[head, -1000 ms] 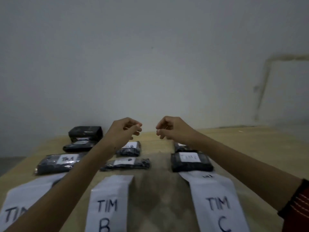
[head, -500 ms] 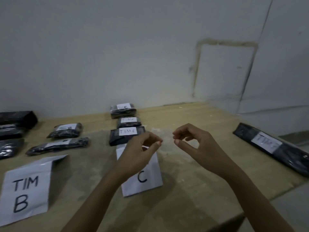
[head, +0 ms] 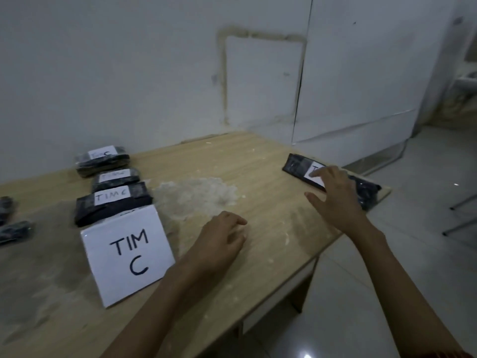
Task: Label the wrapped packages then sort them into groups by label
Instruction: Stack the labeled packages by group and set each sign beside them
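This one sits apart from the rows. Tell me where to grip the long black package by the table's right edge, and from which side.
I'd grip the long black package across its narrow width mid-length, coming from above: it lies flat on the table, so thumb on the near edge, fingers on the far one. The right hand is spread over it.

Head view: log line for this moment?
right hand: fingers spread, touching long package | left hand: empty, over table | TIM C sign: three packages behind
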